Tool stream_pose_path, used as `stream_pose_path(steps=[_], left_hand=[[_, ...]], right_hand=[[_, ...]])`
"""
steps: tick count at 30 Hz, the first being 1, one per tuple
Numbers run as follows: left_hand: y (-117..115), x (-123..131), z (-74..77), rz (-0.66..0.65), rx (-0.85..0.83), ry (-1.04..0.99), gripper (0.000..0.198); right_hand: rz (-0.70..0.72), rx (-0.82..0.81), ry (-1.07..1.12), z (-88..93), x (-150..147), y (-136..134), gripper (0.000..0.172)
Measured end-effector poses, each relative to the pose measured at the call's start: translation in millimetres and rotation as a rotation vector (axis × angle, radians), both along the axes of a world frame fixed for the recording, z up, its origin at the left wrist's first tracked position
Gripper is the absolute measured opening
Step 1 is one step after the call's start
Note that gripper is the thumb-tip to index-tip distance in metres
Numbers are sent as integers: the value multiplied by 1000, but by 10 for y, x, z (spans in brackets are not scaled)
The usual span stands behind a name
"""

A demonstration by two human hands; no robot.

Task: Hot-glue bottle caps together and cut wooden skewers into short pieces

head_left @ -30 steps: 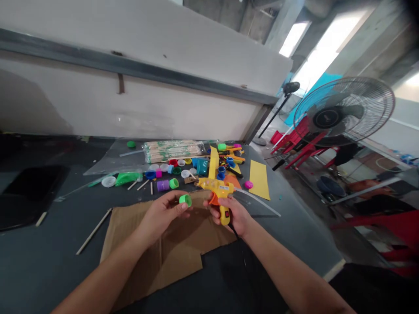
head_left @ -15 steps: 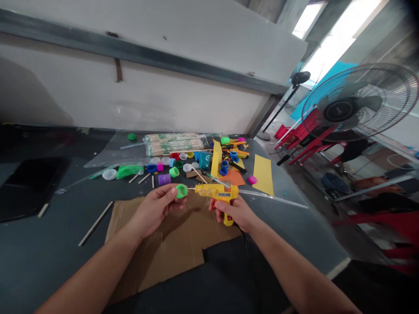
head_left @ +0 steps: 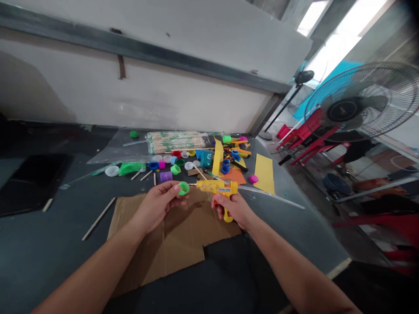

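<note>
1. Main thing here: a yellow hot glue gun (head_left: 214, 187) in the right hand (head_left: 231, 210), fingers wrapped firmly round the grip. It's held sideways above the cardboard, nozzle pointing left, with a tiny red light glowing on the body.
2. The left hand (head_left: 157, 206) is pinching a green bottle cap (head_left: 183, 188) between thumb and fingertips. The cap sits just beside the nozzle tip, and I can't tell if they're touching.
3. A long clear glue stick (head_left: 271, 196) runs out the back of the gun.
4. Under both hands is a torn brown cardboard sheet (head_left: 157, 244), lying on a dark tabletop (head_left: 42, 244), with a loose wooden stick (head_left: 98, 219) to its left.
5. Past that it's a craft pile: mixed plastic caps, a purple cap (head_left: 166, 176), a pink cap (head_left: 253, 179), orange paper (head_left: 234, 176), a yellow card strip (head_left: 264, 176) and a bagged bundle of wooden sticks (head_left: 176, 141).
6. Off to the right: a stand fan (head_left: 356, 100) and red plastic chairs (head_left: 314, 135).
</note>
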State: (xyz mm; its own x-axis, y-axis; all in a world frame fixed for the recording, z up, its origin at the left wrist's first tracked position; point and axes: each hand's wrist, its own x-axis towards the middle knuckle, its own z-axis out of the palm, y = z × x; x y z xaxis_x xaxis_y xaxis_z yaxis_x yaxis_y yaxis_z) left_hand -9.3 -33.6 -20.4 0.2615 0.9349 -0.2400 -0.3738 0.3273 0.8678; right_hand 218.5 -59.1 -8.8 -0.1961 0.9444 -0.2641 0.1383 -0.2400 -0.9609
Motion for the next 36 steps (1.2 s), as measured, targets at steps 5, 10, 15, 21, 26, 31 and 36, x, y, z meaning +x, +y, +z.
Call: stream_pose_path(steps=[5,10,15,21,26,31,36], left_hand=[[-1,2,-27,-7,17,1,25],[-1,4,-15,11,9,7,27],[-1,14,-8,28,9,2,27],[4,22,-17,49,18,7,27],[2,14,-29,56,20,4,25],[1,23,-27,71,24,12,24],[0,32,-14,90,34,1,25]], right_hand=[[-6,-20,-10,28,-17,-2,38],[-12,-21,-43,56,-34,-13,36],[-16,-19,-78,52,-32,-17,35],[-29,-9,-80,23,-34,-14,36],[-37,-16,-69,14,-34,-19,35],[-40,-18,-92,38,-42,-22,35],[-40,-17,-100,27,-38,-20,36]])
